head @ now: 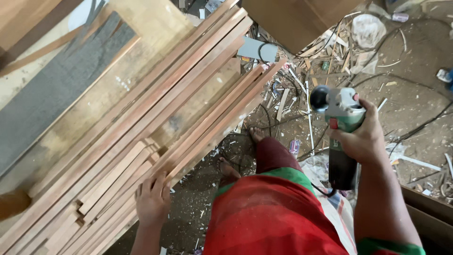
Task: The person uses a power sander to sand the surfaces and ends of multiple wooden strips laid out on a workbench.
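Grinder (340, 123) gripped in right hand (361, 139), left hand (152, 198) flat on wooden slats (155, 123)

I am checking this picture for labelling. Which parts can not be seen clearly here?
All in the head view:
- Power tool: its working end points away; the right hand covers the grip.
- Wooden strips: their far ends are cut off by the picture edges.
- Left hand: palm hidden, pressed on the strips.
- Floor debris: too small to identify.

Left hand (153, 200) rests on wooden strips (141, 137); right hand (361, 139) grips angle grinder (342, 127).
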